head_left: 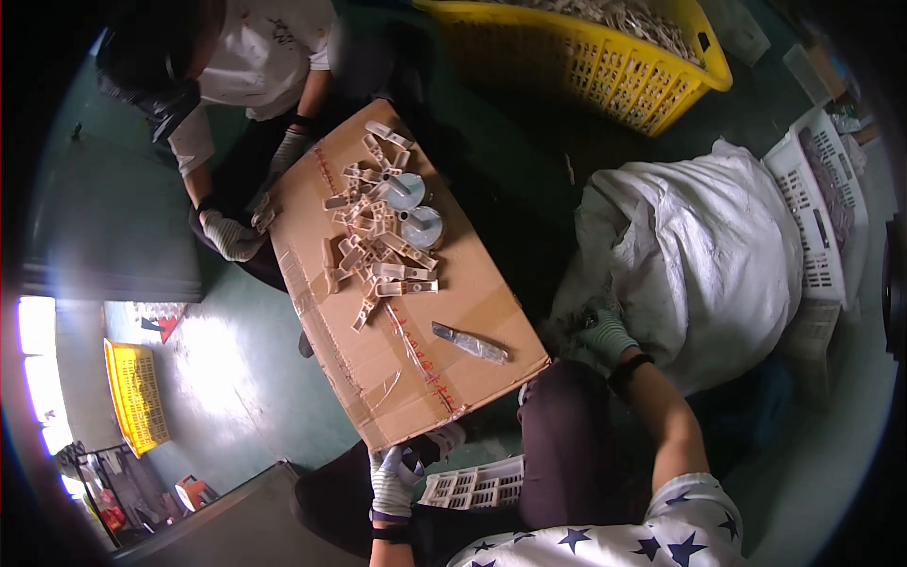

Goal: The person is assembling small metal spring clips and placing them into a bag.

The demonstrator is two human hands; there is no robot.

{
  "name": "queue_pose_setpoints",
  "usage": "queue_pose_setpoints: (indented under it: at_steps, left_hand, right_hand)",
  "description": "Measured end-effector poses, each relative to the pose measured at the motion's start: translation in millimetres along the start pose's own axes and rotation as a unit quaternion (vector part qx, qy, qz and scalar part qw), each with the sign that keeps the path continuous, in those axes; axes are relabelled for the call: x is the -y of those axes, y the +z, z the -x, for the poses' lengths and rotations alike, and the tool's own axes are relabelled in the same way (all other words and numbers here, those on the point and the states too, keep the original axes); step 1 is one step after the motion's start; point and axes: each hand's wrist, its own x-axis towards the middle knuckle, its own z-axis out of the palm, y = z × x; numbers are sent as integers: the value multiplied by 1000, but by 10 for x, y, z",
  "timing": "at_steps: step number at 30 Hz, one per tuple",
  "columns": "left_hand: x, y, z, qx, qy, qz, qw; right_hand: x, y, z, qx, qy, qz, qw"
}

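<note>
My left hand [389,484], in a striped work glove, is just below the near corner of the cardboard box [472,274]. Its fingers are curled around something small and dark that I cannot make out. Out to the right, my gloved right hand [607,333] is at the side of a large white woven sack [694,246]. Those fingers are bent beside a dark patch, and their tips are too dim to read. On the box top lies a pile of beige plastic pieces [368,250], with two round grey metal discs [406,191] among them. A utility knife [470,342] rests nearer to me.
Across the box sits a co-worker, whose gloved hand [231,236] is at the box's left edge with a beige piece. A yellow basket [576,61] full of pieces stands behind. White crates [811,213] flank the sack; another crate [477,484] is below the box.
</note>
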Motion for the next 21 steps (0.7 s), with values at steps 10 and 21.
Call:
queue_pose_setpoints:
  at_steps: [10,21]
  left_hand:
    - [123,-176,-79,62,-19,103,993]
    - [309,-326,-205,50,48,107,992]
  right_hand:
    - [851,-1944,516,22,-30,-232,972]
    - [3256,-2502,1799,87,-230,-501,830]
